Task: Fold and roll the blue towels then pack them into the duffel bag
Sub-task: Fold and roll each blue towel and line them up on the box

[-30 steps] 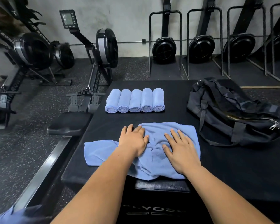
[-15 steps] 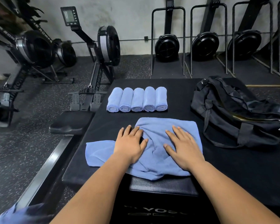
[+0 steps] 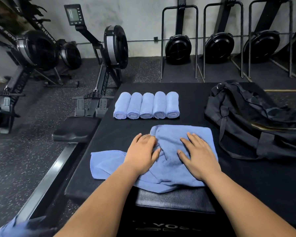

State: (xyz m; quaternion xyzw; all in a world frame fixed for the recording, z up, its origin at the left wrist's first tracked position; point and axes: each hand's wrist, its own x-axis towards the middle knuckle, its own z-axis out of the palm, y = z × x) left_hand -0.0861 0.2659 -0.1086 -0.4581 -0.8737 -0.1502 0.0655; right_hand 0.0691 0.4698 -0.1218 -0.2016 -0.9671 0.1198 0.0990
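- Gym floor with rowers (image 3: 115, 47) lies behind; in front, a black mat (image 3: 246, 178) covers a box.
- One loose towel (image 3: 169, 168) lies crumpled on the near part of the mat, and its near edge hangs a little over the mat's edge.
- Left hand (image 3: 142, 154) and right hand (image 3: 199, 155) lie flat on it. The fingers are straight and a little spread; they press and pinch nothing.
- Five rolls (image 3: 146, 106) lie side by side, touching, beyond the towel.
- At the right is the bag (image 3: 249, 117), near the towel but apart from it.
- I judge the towel thin, soft and light: it bunches easily under the palms and does not keep a fold by itself.
- A good hold, I think, is to pinch two corners or one edge, pull it taut, then smooth it with flat palms. The left flap seems to need spreading first.
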